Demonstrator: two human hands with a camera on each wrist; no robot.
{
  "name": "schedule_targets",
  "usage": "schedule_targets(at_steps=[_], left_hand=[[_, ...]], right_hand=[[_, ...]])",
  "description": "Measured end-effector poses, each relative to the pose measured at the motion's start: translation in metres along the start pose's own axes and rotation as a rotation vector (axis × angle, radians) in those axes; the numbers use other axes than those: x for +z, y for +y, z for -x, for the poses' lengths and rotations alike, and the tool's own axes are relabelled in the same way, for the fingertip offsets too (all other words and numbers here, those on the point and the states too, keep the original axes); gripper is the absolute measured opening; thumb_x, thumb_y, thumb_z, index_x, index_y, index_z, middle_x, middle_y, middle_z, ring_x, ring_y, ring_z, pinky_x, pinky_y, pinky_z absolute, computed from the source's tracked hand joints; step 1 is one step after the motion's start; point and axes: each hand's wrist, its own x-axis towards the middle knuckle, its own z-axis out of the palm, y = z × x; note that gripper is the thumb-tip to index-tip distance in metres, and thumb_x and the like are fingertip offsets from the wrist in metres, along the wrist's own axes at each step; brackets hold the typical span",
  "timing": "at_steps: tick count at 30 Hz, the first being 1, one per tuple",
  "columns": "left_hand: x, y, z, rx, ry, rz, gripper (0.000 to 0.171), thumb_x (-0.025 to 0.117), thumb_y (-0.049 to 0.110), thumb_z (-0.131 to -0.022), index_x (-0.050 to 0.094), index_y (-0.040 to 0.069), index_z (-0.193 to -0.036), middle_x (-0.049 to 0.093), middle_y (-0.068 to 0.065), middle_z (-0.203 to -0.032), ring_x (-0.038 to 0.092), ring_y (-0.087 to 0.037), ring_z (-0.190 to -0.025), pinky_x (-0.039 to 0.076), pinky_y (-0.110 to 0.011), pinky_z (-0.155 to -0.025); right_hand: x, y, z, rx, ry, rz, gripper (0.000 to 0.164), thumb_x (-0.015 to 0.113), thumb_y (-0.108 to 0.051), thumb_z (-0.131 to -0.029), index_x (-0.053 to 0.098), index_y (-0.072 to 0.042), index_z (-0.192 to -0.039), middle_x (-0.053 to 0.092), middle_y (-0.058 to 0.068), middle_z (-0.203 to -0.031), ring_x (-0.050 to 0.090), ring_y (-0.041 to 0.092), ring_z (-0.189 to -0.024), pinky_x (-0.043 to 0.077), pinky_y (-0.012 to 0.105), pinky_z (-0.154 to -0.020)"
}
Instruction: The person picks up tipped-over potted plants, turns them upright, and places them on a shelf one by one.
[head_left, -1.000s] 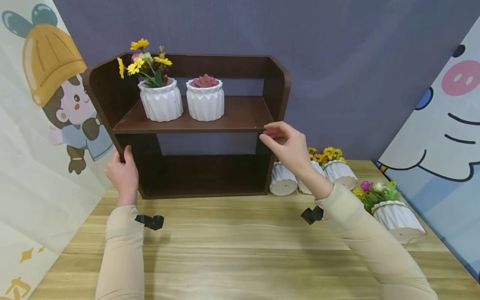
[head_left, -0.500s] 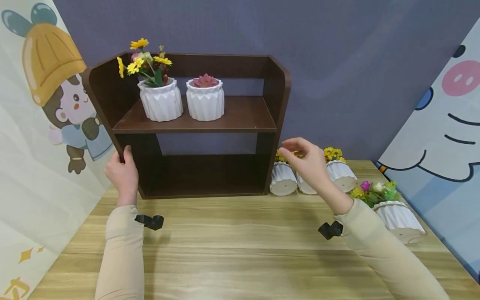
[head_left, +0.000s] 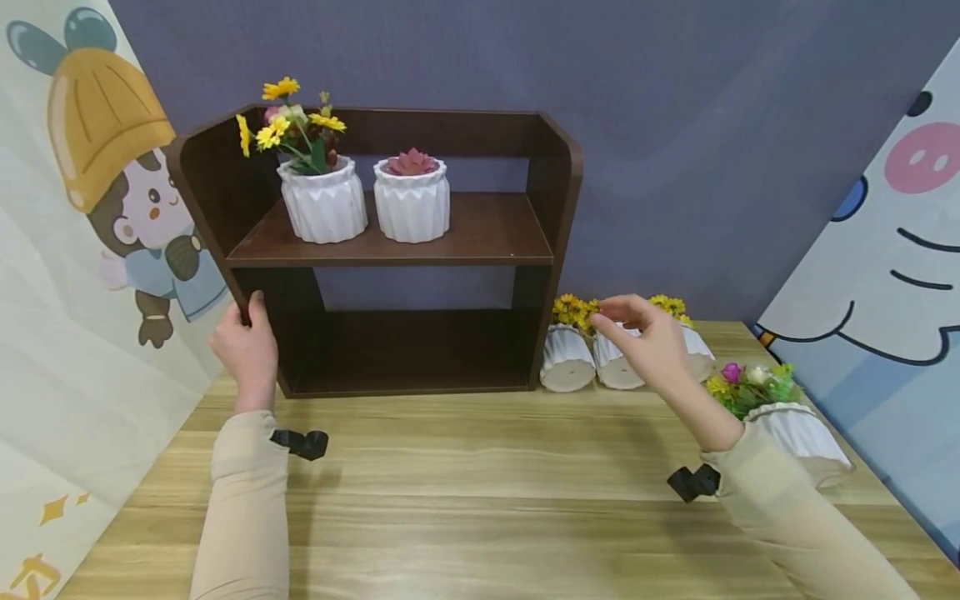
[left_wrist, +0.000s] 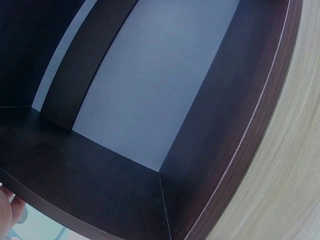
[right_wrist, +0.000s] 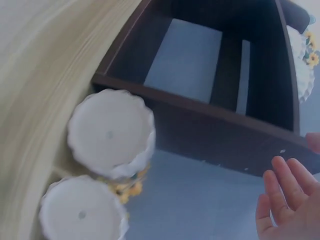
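A dark brown two-tier shelf (head_left: 390,260) stands on the wooden table. My left hand (head_left: 247,346) grips the front edge of its left side panel, thumb inside; only fingertips show in the left wrist view. On the upper board sit a white pot with yellow flowers (head_left: 324,202) and a white pot with a red succulent (head_left: 412,202). My right hand (head_left: 651,337) hovers with loosely bent fingers, nothing in them, in front of white flower pots lying on their sides. One lying pot (head_left: 566,360) is beside the shelf, another (head_left: 617,365) just left of my right hand.
A third lying pot (head_left: 697,354) is partly hidden behind my right hand. Farther right, a pot with mixed flowers (head_left: 798,437) lies near the edge of the table (head_left: 465,500). A grey wall panel (head_left: 675,167) rises behind, with printed cartoon panels at both sides.
My right hand has moved away from the shelf's right front edge, rightward and down to the lying pots. The left hand and the shelf have stayed in place.
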Motion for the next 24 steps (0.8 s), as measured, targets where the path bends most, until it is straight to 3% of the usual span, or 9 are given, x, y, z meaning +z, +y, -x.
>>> schedule_targets(at_steps=[11, 17, 20, 24], left_hand=[[-0.001, 0.002, 0.001, -0.004, -0.004, 0.005, 0.047, 0.049, 0.039, -0.09, 0.059, -0.004, -0.077, 0.064, -0.025, -0.086, 0.051, -0.044, -0.08, 0.032, -0.044, -0.071], [-0.001, 0.002, 0.001, -0.005, -0.009, 0.001, 0.048, 0.048, 0.041, -0.09, 0.059, -0.004, -0.077, 0.064, -0.025, -0.085, 0.051, -0.043, -0.078, 0.031, -0.041, -0.069], [-0.001, 0.002, 0.001, -0.009, -0.011, -0.001, 0.048, 0.048, 0.041, -0.09, 0.059, -0.004, -0.077, 0.064, -0.025, -0.085, 0.051, -0.043, -0.078, 0.03, -0.039, -0.068], [-0.002, 0.003, 0.001, -0.006, -0.011, -0.001, 0.047, 0.049, 0.04, -0.09, 0.059, -0.004, -0.076, 0.064, -0.025, -0.085, 0.051, -0.043, -0.078, 0.031, -0.041, -0.068]], right_hand=[[-0.017, 0.023, 0.013, 0.059, 0.01, 0.089, 0.034, 0.059, -0.037, -0.086, 0.063, -0.011, -0.108, 0.066, 0.008, -0.097, 0.051, -0.008, -0.078, 0.04, 0.016, -0.072], [-0.028, 0.034, 0.02, 0.062, -0.035, 0.152, 0.039, 0.055, -0.04, -0.088, 0.06, -0.009, -0.111, 0.066, 0.009, -0.101, 0.048, -0.011, -0.081, 0.04, 0.019, -0.074], [-0.033, 0.039, 0.025, 0.075, -0.047, 0.181, 0.04, 0.054, -0.041, -0.088, 0.059, -0.01, -0.114, 0.065, 0.009, -0.103, 0.051, -0.004, -0.085, 0.039, 0.02, -0.075], [-0.04, 0.046, 0.031, 0.113, -0.063, 0.211, 0.041, 0.053, -0.041, -0.089, 0.057, -0.01, -0.116, 0.065, 0.012, -0.104, 0.055, 0.016, -0.092, 0.038, 0.026, -0.077]])
